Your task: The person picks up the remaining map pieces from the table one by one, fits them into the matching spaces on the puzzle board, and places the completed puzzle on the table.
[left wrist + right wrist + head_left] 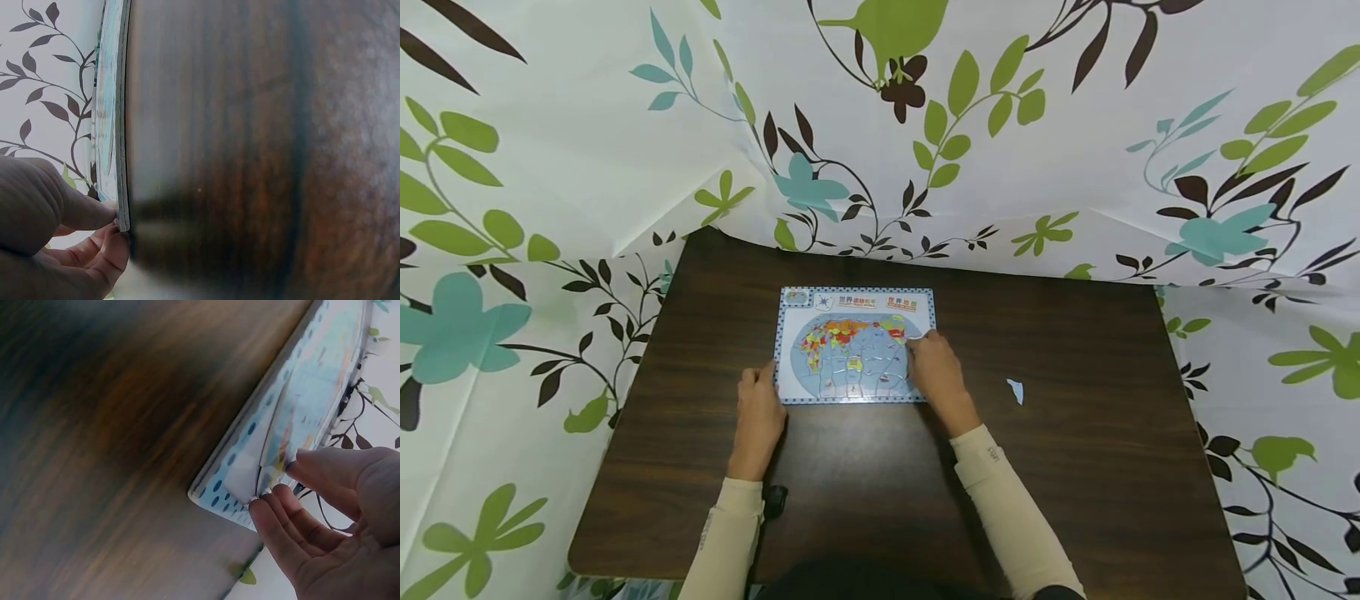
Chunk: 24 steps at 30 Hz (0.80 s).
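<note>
A world map jigsaw puzzle (854,302) with a blue dotted border lies flat on the table. Its lower left corner is pinched by my left hand (758,423); the left wrist view has the thumb (87,211) and bent fingertips right at the board's corner (123,212). At the map's right edge, my right hand (940,379) pinches a small puzzle piece (275,474), mostly hidden behind the fingers. The right fingertips (265,503) meet the board close to the white margin. A loose light blue puzzle piece (1016,390) lies to the right of the right hand.
The dark wooden table (1097,467) reaches well past the puzzle on both sides. Patterned cloth (1037,225) hangs behind and around it. A small black object (775,502) is beside the left wrist.
</note>
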Available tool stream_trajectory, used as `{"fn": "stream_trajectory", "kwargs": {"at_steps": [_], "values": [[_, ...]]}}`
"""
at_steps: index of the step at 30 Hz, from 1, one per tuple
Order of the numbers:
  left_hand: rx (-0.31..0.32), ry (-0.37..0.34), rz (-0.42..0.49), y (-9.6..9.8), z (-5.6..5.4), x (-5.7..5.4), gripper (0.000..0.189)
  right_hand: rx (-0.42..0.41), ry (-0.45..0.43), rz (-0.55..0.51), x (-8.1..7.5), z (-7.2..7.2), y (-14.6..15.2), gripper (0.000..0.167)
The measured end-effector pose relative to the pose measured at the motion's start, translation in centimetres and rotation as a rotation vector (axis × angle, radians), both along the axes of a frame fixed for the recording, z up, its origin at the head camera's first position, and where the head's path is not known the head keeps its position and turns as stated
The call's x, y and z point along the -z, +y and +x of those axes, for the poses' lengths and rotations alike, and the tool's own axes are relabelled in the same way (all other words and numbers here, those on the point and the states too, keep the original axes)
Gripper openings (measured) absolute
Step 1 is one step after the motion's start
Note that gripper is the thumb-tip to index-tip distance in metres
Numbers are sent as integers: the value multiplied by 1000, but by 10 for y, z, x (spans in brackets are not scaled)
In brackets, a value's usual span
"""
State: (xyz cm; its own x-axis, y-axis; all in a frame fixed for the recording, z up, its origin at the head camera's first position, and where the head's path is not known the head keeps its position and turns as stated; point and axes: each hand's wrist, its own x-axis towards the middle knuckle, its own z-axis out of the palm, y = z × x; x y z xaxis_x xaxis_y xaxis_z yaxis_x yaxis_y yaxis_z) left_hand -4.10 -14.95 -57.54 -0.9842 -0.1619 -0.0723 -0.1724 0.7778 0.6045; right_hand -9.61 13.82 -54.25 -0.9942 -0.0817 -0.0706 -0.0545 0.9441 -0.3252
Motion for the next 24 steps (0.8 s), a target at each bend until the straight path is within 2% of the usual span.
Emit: {"fn": "stream_trajectory", "kwargs": {"at_steps": [7,14,24], "values": [[0,29,-6,0,1,0,43,52,-70,-98,-11,-1,9,26],[10,19,2,-1,1,-1,44,106,-83,-144,-27,-6,21,29],[11,16,2,-1,-1,-1,44,205,-88,-184,-57,-7,47,40]]}}
